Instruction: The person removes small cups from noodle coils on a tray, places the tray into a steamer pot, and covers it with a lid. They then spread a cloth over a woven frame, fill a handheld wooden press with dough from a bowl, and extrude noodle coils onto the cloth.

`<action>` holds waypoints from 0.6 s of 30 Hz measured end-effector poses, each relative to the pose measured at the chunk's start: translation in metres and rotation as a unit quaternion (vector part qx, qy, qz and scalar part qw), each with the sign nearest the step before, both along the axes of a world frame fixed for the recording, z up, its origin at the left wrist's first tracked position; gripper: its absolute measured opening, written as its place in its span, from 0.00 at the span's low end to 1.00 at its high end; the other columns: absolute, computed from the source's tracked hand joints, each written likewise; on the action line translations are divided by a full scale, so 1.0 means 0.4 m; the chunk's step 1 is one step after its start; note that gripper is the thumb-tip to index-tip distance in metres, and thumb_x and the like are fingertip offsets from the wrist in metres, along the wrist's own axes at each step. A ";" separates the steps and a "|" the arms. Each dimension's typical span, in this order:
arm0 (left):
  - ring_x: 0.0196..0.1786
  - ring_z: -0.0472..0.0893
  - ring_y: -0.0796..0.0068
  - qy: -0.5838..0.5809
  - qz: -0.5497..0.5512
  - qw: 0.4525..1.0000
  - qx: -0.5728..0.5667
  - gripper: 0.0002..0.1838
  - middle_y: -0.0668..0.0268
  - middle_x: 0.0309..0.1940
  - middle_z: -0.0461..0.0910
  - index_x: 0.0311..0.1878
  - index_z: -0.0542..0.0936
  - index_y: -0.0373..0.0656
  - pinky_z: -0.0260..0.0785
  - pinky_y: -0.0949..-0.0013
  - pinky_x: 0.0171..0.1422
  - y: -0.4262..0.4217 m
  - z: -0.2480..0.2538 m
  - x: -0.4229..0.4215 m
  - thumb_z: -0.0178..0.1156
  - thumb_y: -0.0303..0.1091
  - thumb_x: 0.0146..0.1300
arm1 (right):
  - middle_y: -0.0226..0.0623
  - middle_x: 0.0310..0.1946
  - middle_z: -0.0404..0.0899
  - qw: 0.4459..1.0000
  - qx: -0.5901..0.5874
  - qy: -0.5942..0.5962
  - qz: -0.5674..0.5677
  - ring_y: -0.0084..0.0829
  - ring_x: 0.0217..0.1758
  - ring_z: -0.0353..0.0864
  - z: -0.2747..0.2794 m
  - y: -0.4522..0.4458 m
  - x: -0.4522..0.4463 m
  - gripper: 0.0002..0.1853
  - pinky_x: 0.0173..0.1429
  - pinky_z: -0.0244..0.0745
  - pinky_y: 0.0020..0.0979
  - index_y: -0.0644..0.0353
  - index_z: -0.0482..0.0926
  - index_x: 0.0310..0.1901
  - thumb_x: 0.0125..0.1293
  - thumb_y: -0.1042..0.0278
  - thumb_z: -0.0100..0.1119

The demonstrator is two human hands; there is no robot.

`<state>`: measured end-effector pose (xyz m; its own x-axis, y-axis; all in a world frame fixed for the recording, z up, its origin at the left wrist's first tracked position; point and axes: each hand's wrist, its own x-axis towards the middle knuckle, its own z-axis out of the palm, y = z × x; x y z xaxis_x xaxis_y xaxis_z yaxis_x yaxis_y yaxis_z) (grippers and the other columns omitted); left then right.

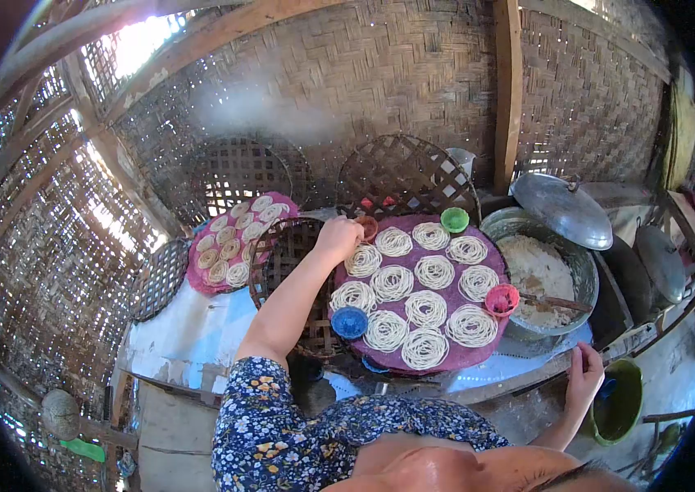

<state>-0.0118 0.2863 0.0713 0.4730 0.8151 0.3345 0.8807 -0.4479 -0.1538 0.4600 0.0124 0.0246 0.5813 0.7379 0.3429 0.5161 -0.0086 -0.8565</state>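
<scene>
My left hand (341, 239) reaches to the far left edge of a round purple mat (452, 283). Its fingers are closed on a small reddish-brown cup (368, 229) there. Several pale noodle coils (425, 309) lie spread over the mat. Around its rim stand a green cup (454, 219), a pink cup (501, 300) and a blue cup (349, 322). My right hand (585, 374) hangs by the table's front right edge, fingers loosely bent and apart, with nothing seen in it.
A pot (538, 262) of pale dough with a wooden stick (556, 303) stands right of the mat, a metal lid (562, 211) behind it. Woven baskets (409, 172) lean at the back. Another purple mat (213, 282) with coils lies left. A green bucket (616, 402) sits low right.
</scene>
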 end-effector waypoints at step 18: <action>0.37 0.77 0.60 -0.492 0.238 0.764 0.342 0.11 0.55 0.30 0.79 0.37 0.79 0.39 0.69 0.61 0.45 -0.112 0.107 -0.412 0.58 0.33 0.51 | 0.38 0.35 0.78 0.999 -0.024 -0.022 0.010 0.24 0.35 0.73 0.003 -0.027 -0.008 0.13 0.42 0.69 0.25 0.69 0.76 0.43 0.62 0.69 0.53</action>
